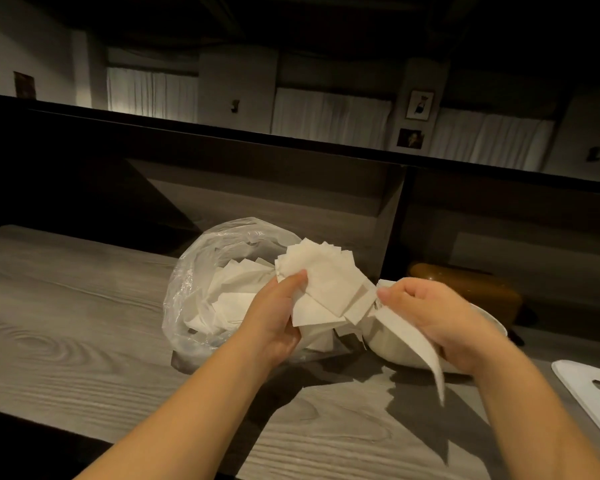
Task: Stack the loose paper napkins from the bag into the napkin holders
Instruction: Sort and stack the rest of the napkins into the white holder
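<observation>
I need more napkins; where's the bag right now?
The plastic bag lies open on the wooden counter, centre of view, behind the left hand.

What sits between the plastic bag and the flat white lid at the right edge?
Head view: a white bowl-shaped holder stands on the table between the plastic bag and the flat white lid. The right hand, gripping napkins, covers part of it.

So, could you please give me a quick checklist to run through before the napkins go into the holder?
1. Left hand grips the fanned napkin bundle: ok.
2. Bundle edges squared: not ok, corners splay out.
3. Right hand holds a second napkin stack: ok.
4. White holder open: cannot tell, hands and napkins cover it.
5. Plastic bag holds more napkins: ok.
6. White lid off, on the table: ok.
</observation>
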Demonstrator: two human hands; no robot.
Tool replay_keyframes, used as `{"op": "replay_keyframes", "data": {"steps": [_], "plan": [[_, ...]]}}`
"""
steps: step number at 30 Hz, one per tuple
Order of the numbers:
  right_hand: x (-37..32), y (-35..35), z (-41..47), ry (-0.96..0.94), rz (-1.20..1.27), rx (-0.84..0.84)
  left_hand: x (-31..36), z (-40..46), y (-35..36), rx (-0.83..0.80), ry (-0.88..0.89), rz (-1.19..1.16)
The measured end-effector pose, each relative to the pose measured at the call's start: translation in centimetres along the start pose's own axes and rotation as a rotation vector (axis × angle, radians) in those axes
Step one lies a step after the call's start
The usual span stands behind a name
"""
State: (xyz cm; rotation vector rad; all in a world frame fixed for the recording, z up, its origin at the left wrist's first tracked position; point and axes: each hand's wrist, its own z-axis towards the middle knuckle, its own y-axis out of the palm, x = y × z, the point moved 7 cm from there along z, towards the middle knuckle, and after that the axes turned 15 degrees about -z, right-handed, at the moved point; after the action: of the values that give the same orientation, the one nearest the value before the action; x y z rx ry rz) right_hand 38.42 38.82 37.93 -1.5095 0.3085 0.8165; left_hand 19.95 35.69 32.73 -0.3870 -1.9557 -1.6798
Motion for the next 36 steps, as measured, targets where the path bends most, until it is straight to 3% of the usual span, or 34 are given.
{"op": "replay_keyframes", "data": {"steps": [3,5,9,13,19,22,24,27,33,36], "plan": [[-0.7,-1.3,-0.8,-0.059,0.288,0.022,-0.5,-0.4,0.4,-0.035,-0.059,0.067],[-1.0,-1.6,-0.8,-0.104,0.37,0.163,-1.2,-0.7,0.7,-0.084,-0.099,0.182],[-1.4,-1.5,-0.8,-0.147,0.274,0.521,-2.6,-1.0,1.2,-0.221,-0.177,0.409],[-1.2,-0.8,-0.5,-0.198,0.194,0.618,-4.0,-1.0,1.3,-0.271,-0.245,0.504],[-2.4,0.1,0.1,-0.268,0.019,0.756,-4.2,-1.1,1.7,-0.256,-0.327,0.327],[-2.9,0.0,0.1,-0.339,-0.038,0.764,-3.8,-0.9,1.6,-0.281,-0.244,0.437],[-3.0,-1.4,-0.6,-0.461,-0.092,0.803,-2.8,-0.5,1.1,-0.23,-0.185,0.387],[-2.7,-3.1,-1.6,-0.635,-0.21,0.71,-1.2,-0.2,0.4,-0.148,-0.167,0.246],[-3.5,0.2,-1.7,-0.684,-0.407,0.132,-0.1,0.0,-0.4,-0.103,-0.183,0.186],[-3.3,0.9,-1.3,-0.652,-0.508,0.089,-0.1,0.2,-0.7,-0.094,-0.212,0.203]]}}
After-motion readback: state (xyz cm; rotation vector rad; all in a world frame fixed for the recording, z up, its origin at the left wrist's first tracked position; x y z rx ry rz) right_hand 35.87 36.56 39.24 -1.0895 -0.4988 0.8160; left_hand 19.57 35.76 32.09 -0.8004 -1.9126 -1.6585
